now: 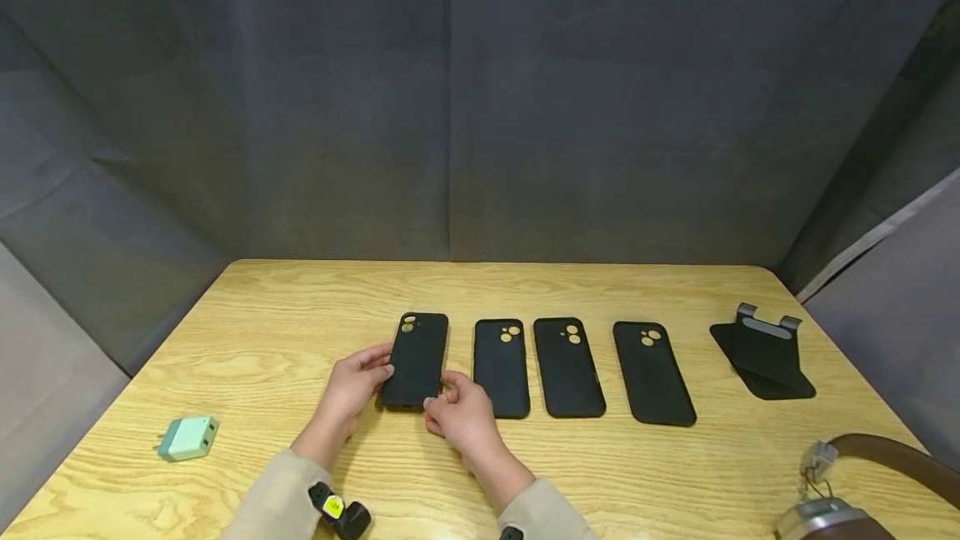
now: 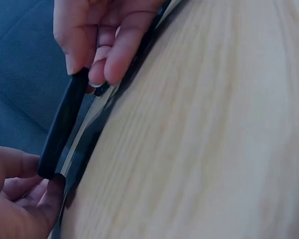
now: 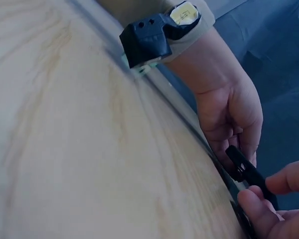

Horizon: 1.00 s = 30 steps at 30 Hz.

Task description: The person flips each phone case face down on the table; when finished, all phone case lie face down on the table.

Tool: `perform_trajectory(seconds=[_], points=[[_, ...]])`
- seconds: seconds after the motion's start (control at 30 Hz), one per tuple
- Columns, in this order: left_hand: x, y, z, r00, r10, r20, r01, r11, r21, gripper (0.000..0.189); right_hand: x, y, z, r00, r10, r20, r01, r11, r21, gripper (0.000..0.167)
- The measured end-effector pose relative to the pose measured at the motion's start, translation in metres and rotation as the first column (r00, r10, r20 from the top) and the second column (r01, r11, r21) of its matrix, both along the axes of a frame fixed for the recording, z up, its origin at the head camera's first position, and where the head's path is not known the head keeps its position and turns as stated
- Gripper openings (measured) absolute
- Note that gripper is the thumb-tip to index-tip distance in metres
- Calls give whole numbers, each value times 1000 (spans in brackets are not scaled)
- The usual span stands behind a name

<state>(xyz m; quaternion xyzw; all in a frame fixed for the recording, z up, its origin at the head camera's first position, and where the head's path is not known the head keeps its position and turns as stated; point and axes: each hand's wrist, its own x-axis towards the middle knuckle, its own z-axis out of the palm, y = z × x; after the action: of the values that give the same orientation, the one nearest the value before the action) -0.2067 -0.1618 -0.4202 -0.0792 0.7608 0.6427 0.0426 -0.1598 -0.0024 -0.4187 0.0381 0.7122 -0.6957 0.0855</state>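
Black phone case [image 1: 416, 362] between fingers [image 1: 373, 354]

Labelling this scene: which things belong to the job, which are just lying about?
Job:
- held black phone case
- left hand, right hand
- probably the three similar cases beside it

Lying about, apparently:
- mint charger
- black stand
- headphones

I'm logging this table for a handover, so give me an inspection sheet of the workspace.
Surface: pale wood-grain table.
Job's things: black rectangular phone case, held; three similar black cases lie in a row to its right.
Clutter: mint-and-teal plastic charger; flat black stand; brown-banded, silver-edged headphones, cut off by the frame.
Grippers: left hand pinches the held case's left edge; right hand its lower right corner.
Cables: thin wire loop at the headphones' hinge.
Surroundings: dark grey fabric curtains.
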Motion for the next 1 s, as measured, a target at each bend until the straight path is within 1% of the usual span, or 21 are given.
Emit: perform_trajectory(seconds=[0.07, 0.2, 0.27, 0.37, 0.5, 0.77, 1.0], points=[[1, -1, 0, 1000, -8, 6, 9, 1000, -13, 38, 0, 0, -1, 1000, 16, 0, -16, 999, 46, 55], [2, 0, 1, 999, -30, 11, 31, 998, -52, 39, 0, 2, -2, 999, 34, -9, -33, 994, 100, 56], [2, 0, 2, 999, -45, 13, 46, 995, -83, 40, -1, 2, -3, 999, 43, -14, -41, 993, 115, 57], [2, 0, 3, 998, -69, 3, 69, 986, -152, 41, -4, 3, -4, 998, 53, -26, -50, 991, 125, 58], [0, -1, 4, 997, -75, -4, 72, 973, -221, 40, -9, 2, -7, 998, 52, -24, -49, 991, 121, 59], [-3, -2, 4, 997, -73, 27, 77, 968, -239, 40, -13, 0, -8, 999, 51, -10, -48, 981, 187, 60], [-5, 0, 4, 998, -65, 19, 68, 963, -259, 39, -14, 0, -8, 998, 51, -23, -45, 975, 217, 59]])
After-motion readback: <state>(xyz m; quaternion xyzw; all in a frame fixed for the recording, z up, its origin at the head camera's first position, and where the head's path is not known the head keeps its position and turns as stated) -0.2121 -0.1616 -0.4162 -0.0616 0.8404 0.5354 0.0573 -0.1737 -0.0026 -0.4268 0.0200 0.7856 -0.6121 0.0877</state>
